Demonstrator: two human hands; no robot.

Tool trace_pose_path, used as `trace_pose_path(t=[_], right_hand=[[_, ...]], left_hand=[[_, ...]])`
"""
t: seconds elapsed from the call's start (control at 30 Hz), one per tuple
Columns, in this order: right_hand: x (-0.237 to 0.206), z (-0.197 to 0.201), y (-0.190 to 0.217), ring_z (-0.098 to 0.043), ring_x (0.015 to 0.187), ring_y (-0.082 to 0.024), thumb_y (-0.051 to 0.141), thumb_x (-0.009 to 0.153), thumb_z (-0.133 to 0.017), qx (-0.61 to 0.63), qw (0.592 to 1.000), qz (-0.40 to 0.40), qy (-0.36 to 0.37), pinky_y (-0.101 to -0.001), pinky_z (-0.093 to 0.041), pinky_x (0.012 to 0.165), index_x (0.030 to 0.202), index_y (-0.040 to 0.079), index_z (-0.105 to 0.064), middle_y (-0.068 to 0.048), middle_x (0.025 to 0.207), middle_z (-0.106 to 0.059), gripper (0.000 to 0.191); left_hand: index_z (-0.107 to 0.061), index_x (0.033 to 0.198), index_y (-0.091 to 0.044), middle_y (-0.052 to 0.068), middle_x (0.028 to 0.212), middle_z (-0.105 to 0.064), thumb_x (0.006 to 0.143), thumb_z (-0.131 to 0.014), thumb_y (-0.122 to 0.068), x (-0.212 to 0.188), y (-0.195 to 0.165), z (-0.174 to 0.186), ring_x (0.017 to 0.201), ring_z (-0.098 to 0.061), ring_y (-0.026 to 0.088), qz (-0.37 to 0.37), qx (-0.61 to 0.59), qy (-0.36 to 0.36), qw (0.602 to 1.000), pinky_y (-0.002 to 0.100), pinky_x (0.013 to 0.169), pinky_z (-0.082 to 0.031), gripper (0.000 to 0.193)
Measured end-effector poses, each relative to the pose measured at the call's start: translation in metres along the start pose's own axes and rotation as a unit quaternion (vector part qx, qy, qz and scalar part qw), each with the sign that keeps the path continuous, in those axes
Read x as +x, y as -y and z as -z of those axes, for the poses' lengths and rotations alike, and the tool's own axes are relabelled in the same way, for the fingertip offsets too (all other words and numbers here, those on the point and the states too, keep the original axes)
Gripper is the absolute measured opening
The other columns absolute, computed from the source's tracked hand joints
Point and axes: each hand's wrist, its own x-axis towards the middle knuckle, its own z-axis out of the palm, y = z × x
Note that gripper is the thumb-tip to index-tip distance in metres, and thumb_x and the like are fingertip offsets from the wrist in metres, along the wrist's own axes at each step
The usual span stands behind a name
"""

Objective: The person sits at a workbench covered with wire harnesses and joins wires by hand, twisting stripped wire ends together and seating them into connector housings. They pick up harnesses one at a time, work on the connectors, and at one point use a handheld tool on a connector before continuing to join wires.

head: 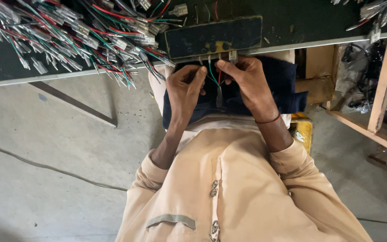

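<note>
Both my hands pinched the wires [212, 77], left hand [183, 89] on the green strand, right hand [247, 80] nearer the jig [213, 36], the wires running lengthwise from my fingertips toward it.

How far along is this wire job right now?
Done: hard to tell; no separate finished batch shows. In hand: left hand and right hand pinch green and red wires below the dark fixture. Left: a big pile of loose wires on the bench.
</note>
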Motion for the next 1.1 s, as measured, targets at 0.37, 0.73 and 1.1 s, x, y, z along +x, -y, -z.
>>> trace_pose_path(t=[0.37, 0.73, 1.1], right_hand=[[0.0, 0.001, 0.003, -0.064, 0.078, -0.008, 0.016, 0.097, -0.075, -0.008, 1.0, -0.005, -0.001, -0.0233, -0.05, 0.067, 0.105, 0.001, -0.077, -0.003, 0.092, -0.075, 0.017], [-0.001, -0.002, 0.008, -0.062, 0.076, -0.008, 0.015, 0.098, -0.074, -0.013, 1.0, 0.005, 0.0, -0.0235, -0.05, 0.067, 0.105, 0.001, -0.077, -0.003, 0.092, -0.074, 0.016], [0.013, 0.046, -0.007, -0.064, 0.115, -0.027, 0.016, 0.1, -0.048, -0.21, 0.943, 0.064, 0.248, -0.0375, -0.049, 0.099, 0.139, 0.004, -0.061, -0.016, 0.126, -0.068, 0.043]], left_hand=[[-0.076, 0.097, 0.003, 0.0, 0.069, -0.064, 0.096, -0.074, -0.016, -0.001, -0.005, 0.001, 0.057, -0.057, 0.005, 0.003, 0.028, -0.003, 1.0, 0.023, 0.047, -0.051, 0.02], [-0.076, 0.096, 0.003, 0.002, 0.066, -0.067, 0.095, -0.074, -0.016, 0.003, -0.017, -0.001, 0.052, -0.056, 0.006, -0.042, 0.115, -0.01, 0.992, 0.025, 0.045, -0.044, 0.019], [-0.07, 0.093, 0.003, 0.001, 0.069, -0.06, 0.1, -0.072, -0.018, 0.0, 0.002, -0.008, 0.057, -0.054, 0.006, -0.026, -0.04, -0.038, 0.998, 0.024, 0.051, -0.044, 0.022]])
